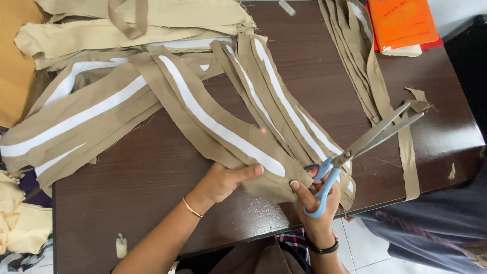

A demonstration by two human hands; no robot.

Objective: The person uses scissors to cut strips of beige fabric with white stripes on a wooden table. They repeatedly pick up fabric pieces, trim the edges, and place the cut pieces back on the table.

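My left hand grips the near end of a khaki fabric strip with a white band that lies across the dark wooden table. My right hand holds blue-handled scissors, blades nearly closed and pointing up to the right, while its thumb presses the same strip end. More khaki strips with white bands fan out under and beside it.
A pile of khaki strips covers the table's left and back. Plain khaki strips run down the right side. An orange book lies at the back right. Cream cloth hangs at the left edge.
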